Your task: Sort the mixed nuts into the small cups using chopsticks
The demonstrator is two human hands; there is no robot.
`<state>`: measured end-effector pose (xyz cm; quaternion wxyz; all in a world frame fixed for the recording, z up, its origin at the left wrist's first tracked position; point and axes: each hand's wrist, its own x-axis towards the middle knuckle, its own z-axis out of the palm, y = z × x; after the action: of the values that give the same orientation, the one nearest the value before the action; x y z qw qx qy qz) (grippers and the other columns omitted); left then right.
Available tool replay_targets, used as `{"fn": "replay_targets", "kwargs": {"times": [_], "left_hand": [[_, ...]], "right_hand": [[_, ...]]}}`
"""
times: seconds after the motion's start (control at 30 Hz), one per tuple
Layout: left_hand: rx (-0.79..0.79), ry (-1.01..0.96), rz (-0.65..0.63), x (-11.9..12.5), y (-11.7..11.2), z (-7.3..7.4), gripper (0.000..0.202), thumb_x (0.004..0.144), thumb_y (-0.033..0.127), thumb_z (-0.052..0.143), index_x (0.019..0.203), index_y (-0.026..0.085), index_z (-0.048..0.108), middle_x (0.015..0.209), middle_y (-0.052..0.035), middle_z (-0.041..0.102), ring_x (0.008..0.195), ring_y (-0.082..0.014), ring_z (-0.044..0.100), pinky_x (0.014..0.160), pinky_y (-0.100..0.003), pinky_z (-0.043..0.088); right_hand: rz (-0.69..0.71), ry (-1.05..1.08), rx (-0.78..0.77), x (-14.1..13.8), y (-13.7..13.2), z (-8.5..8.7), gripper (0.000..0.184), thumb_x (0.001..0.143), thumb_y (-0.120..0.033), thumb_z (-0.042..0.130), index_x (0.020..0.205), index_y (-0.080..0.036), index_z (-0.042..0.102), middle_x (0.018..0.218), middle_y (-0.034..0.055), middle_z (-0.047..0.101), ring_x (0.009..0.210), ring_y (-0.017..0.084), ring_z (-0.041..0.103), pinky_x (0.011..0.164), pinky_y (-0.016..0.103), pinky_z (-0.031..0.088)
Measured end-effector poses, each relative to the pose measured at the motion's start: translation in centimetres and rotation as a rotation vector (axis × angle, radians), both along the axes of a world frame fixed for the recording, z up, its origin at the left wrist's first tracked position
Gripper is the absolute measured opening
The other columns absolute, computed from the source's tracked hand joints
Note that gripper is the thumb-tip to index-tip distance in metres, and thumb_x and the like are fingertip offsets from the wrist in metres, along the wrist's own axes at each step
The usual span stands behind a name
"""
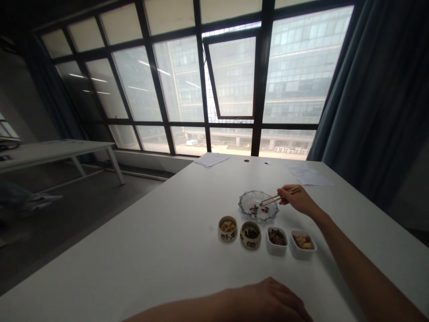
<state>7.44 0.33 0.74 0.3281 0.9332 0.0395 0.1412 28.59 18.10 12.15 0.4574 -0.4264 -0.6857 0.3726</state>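
Observation:
My right hand (297, 200) is shut on a pair of wooden chopsticks (276, 197), their tips inside a ribbed glass bowl (250, 197) holding a few dark food pieces. In front of the bowl stand two small round patterned ceramic cups (228, 229) (250, 235), one with pale nuts and one with dark food. To their right are two white square dishes (276, 240) (303, 244), holding brown and yellowish food. My left hand (268, 302) lies palm down near the table's near edge, holding nothing and touching only the tabletop.
The white table (134, 232) carries loose papers (212, 159) at its far edge and more papers (310, 177) at the far right. Behind it are large windows and a dark curtain (378, 98). Another white table (50, 153) stands left, near a person's leg (33, 202).

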Motion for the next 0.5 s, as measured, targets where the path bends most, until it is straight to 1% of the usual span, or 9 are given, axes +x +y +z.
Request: {"fn": "replay_targets", "kwargs": {"times": [0.13,0.23,0.3,0.4,0.5], "left_hand": [[0.009,-0.003,-0.023,0.0,0.1,-0.2,0.05,0.102,0.05,0.038,0.127,0.017,0.065,0.145,-0.0135,0.066,0.143,-0.0218,0.056,0.123,-0.029,0.039],[0.029,-0.009,-0.019,0.0,0.1,-0.4,0.052,0.103,0.05,0.035,0.127,0.014,0.065,0.145,-0.0134,0.066,0.142,-0.0209,0.057,0.122,-0.026,0.038],[0.046,-0.019,-0.021,0.0,0.1,-0.5,0.055,0.104,0.05,0.033,0.128,0.012,0.065,0.145,-0.0144,0.066,0.142,-0.0205,0.056,0.123,-0.025,0.037],[0.064,-0.019,-0.05,-0.1,0.3,-0.5,0.059,0.105,0.051,0.031,0.133,0.01,0.063,0.147,-0.0158,0.064,0.145,-0.0204,0.053,0.124,-0.025,0.034],[0.069,0.002,-0.053,-0.2,0.5,-0.6,0.061,0.105,0.052,0.032,0.139,0.011,0.059,0.149,-0.0143,0.062,0.148,-0.0198,0.049,0.127,-0.026,0.029]], "right_hand": [[-0.038,0.051,-0.033,-0.3,0.4,-0.8,0.054,0.073,-0.065,0.085,0.071,-0.012,0.075,0.066,0.0111,0.076,0.059,0.024,0.077,0.056,0.027,0.064],[-0.103,0.091,-0.053,-0.5,0.5,-1.0,0.05,0.076,-0.061,0.086,0.07,-0.012,0.075,0.067,0.0131,0.077,0.059,0.025,0.078,0.055,0.028,0.065],[-0.158,0.122,-0.061,-0.5,0.6,-0.8,0.045,0.08,-0.055,0.085,0.067,-0.013,0.074,0.064,0.0129,0.076,0.056,0.025,0.077,0.054,0.027,0.065],[-0.223,0.185,-0.113,-0.4,0.6,-0.4,0.041,0.085,-0.046,0.083,0.062,-0.014,0.072,0.061,0.0129,0.075,0.052,0.024,0.076,0.051,0.025,0.064],[-0.252,0.226,-0.174,0.0,0.7,0.2,0.04,0.089,-0.04,0.081,0.061,-0.014,0.072,0.06,0.0142,0.075,0.05,0.024,0.075,0.05,0.024,0.064]]}}
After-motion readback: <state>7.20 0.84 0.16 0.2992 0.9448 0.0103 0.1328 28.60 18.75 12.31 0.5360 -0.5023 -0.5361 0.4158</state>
